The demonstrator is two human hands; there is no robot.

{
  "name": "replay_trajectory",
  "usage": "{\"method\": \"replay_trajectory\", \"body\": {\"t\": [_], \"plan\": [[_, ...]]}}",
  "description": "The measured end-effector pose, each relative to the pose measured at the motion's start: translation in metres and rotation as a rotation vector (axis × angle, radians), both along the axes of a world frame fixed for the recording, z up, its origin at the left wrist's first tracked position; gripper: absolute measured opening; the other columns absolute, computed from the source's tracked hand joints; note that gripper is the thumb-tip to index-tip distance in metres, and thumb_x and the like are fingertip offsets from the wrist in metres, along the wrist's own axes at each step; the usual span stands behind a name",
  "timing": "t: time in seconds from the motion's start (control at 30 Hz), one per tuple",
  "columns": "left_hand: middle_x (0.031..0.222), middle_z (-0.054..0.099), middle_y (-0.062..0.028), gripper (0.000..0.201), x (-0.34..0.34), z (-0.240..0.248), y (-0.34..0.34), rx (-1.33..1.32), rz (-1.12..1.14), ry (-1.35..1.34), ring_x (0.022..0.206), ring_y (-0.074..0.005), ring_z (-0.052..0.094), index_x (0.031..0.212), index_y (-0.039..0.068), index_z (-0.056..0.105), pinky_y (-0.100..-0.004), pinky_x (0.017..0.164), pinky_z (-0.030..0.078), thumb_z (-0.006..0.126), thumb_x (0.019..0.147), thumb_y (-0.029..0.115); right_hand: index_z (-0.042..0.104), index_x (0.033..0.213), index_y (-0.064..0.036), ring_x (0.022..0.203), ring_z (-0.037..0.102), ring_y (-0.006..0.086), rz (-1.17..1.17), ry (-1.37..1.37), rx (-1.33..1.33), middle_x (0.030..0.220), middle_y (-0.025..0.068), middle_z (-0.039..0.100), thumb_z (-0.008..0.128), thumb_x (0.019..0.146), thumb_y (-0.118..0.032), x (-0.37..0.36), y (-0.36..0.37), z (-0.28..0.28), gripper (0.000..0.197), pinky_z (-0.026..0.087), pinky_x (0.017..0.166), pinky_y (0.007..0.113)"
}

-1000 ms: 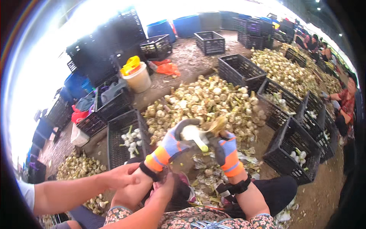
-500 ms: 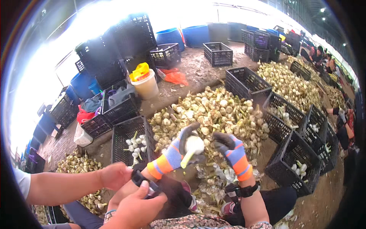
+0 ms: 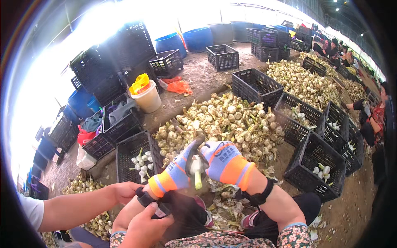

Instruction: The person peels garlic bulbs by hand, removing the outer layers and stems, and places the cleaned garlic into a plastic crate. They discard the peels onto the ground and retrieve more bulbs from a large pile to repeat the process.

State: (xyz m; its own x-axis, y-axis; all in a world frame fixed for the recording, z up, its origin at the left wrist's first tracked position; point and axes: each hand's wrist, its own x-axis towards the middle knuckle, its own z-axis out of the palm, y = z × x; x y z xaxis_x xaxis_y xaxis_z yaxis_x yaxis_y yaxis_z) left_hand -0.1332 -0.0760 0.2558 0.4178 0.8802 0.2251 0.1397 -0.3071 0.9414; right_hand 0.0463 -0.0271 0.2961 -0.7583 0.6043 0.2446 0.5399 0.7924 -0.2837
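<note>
A white garlic bulb (image 3: 197, 164) with a short green stem (image 3: 198, 180) pointing down is in front of me. My left hand (image 3: 178, 166), in a blue, orange and grey glove, is closed around it from the left. Similarly gloved, my right hand (image 3: 225, 160) has its fingers curled in against the bulb's other side; its fingertips are partly hidden. Another person's bare hands (image 3: 145, 226) are at my left wrist, on a black strapped device (image 3: 160, 211). My right wrist carries a black strap (image 3: 262, 193) too.
Beyond my hands lies a heap of unpeeled garlic (image 3: 219, 118). Black crates with white bulbs stand at left (image 3: 124, 159) and right (image 3: 306, 175). A pale bucket (image 3: 148, 100) with yellow plastic stands farther off. Loose garlic skins (image 3: 225, 206) lie between my feet.
My right hand has come left from being apart, curled, and now meets the garlic bulb in my left hand. The stem now points straight down. The whole view has shifted slightly.
</note>
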Motion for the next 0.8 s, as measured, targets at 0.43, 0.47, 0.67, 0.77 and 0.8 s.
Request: {"method": "replay_trajectory", "body": {"t": [0.43, 0.47, 0.67, 0.77, 0.8], "plan": [[0.112, 0.059, -0.0083, 0.039, -0.024, -0.007, 0.004, 0.000, 0.520, -0.337, 0.097, -0.0163, 0.059, 0.116, 0.000, 0.055, -0.0298, 0.086, 0.048, 0.070, 0.080, 0.007, 0.059, 0.087, 0.0025, 0.075, 0.058, 0.0286, -0.115, 0.898, -0.166, 0.079, 0.0158, 0.057, 0.062, 0.071, -0.003, -0.031, 0.001, -0.051, 0.018, 0.047, 0.067, 0.034], [0.109, 0.061, -0.0069, 0.037, -0.022, -0.005, 0.003, 0.014, 0.505, -0.373, 0.091, -0.0143, 0.060, 0.118, 0.001, 0.055, -0.0273, 0.082, 0.049, 0.066, 0.084, 0.008, 0.059, 0.088, 0.0025, 0.076, 0.059, 0.0233, -0.188, 0.897, -0.177, 0.081, 0.0131, 0.059, 0.061, 0.075, -0.002, -0.029, 0.005, -0.054, 0.014, 0.048, 0.068, 0.031], [0.115, 0.060, -0.0145, 0.047, -0.083, -0.052, -0.007, -0.259, 0.385, -0.626, 0.104, -0.0255, 0.060, 0.124, 0.002, 0.050, -0.0410, 0.091, 0.049, 0.065, 0.087, 0.026, 0.062, 0.091, 0.0034, 0.081, 0.063, 0.0288, -0.454, 0.847, -0.382, 0.088, 0.0185, 0.065, 0.062, 0.074, -0.011, -0.009, 0.069, -0.126, 0.022, 0.050, 0.077, 0.035], [0.117, 0.058, -0.0178, 0.047, -0.079, -0.003, -0.022, -0.323, 0.297, -0.797, 0.105, -0.0301, 0.060, 0.129, 0.005, 0.043, -0.0441, 0.087, 0.051, 0.055, 0.092, 0.031, 0.066, 0.088, 0.0007, 0.086, 0.064, 0.0347, -0.535, 0.058, -0.385, 0.093, 0.0224, 0.065, 0.059, 0.072, -0.020, 0.012, 0.083, -0.156, 0.027, 0.051, 0.077, 0.040], [0.117, 0.058, -0.0189, 0.047, -0.043, 0.005, 0.008, -0.374, 0.182, -0.857, 0.105, -0.0317, 0.059, 0.131, 0.006, 0.041, -0.0451, 0.086, 0.052, 0.051, 0.093, 0.033, 0.068, 0.093, -0.0026, 0.097, 0.061, 0.0374, -0.593, -0.121, -0.454, 0.102, 0.0231, 0.063, 0.057, 0.070, -0.024, 0.068, 0.092, -0.212, 0.033, 0.050, 0.083, 0.044]]}}
